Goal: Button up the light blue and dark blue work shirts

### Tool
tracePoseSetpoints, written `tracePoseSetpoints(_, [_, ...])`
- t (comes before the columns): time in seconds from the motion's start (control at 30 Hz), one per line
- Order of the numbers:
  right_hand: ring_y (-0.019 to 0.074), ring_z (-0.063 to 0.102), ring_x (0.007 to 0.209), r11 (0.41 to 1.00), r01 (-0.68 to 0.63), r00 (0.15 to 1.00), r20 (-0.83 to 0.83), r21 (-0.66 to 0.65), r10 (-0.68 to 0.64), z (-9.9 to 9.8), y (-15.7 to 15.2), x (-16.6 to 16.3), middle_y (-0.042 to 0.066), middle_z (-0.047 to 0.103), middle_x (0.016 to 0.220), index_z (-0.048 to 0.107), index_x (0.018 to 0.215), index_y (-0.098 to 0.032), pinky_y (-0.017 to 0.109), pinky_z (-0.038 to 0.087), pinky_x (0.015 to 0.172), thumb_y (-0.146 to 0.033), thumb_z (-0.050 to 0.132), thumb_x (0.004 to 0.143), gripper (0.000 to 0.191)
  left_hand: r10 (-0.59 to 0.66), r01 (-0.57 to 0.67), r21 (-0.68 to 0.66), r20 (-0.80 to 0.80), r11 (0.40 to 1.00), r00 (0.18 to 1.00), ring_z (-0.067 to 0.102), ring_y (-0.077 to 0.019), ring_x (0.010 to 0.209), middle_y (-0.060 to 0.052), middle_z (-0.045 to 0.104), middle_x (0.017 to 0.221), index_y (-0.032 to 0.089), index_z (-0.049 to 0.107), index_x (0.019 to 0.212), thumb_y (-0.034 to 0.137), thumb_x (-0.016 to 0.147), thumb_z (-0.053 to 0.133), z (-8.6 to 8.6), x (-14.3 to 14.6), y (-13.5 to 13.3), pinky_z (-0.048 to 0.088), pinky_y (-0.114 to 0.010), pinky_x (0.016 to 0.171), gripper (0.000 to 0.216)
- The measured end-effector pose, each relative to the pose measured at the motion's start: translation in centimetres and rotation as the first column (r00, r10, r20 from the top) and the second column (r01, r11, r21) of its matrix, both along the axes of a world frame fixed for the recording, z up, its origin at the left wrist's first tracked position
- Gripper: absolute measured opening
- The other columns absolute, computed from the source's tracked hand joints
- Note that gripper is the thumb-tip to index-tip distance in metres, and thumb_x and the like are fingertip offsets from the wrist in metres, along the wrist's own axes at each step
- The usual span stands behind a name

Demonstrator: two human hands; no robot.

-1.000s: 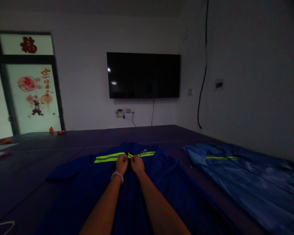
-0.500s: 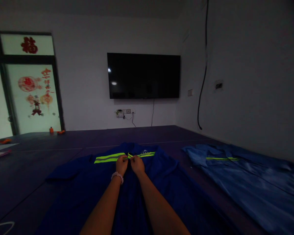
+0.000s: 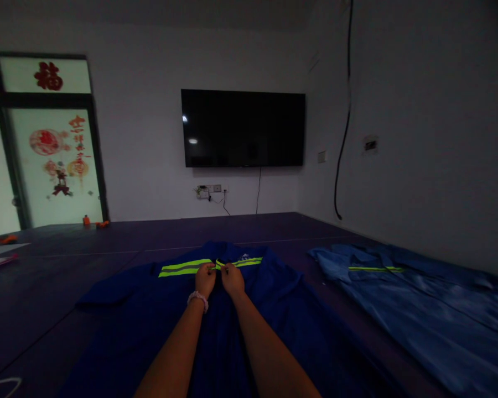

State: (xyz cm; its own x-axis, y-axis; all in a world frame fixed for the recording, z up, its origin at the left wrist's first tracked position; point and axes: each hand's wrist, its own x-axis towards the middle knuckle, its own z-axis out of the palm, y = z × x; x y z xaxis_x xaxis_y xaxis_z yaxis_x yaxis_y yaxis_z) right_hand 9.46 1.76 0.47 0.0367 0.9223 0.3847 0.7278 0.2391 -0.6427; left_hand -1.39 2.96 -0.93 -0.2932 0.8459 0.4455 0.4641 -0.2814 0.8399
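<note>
A dark blue work jacket (image 3: pixel 274 298) with a yellow-green reflective stripe across the chest lies flat on a dark surface in front of me. My left hand (image 3: pixel 205 279), with a pale band on the wrist, and my right hand (image 3: pixel 232 279) sit side by side at the middle of the chest stripe. Both pinch the front edges of the jacket where they meet. What the fingertips hold exactly is too small and dark to tell.
A lighter blue jacket (image 3: pixel 398 293) with the same stripe lies to the right near the wall. The dark surface (image 3: pixel 45 276) stretches left and back. A black TV (image 3: pixel 243 128) hangs on the far wall; small orange objects (image 3: pixel 93 223) sit by the glass door.
</note>
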Motion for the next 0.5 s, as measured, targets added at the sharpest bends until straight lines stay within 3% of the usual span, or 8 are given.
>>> tracePoseSetpoints(0.5, [0.0169,0.063,0.082,0.999,-0.034,0.999,-0.023,-0.002,0.034,-0.04,0.01,0.02,0.007,0.069,0.085,0.063,0.090,-0.017,0.020,0.039,0.063,-0.024,0.049,0.084,0.017,-0.009,0.009,-0.020,0.004,1.000,1.000,0.052,-0.0109,0.050,0.002,0.059,0.059,0.015,0.062,0.089,0.011,0.071,0.049,-0.06,0.11,-0.07,0.034,-0.019,0.049,0.023])
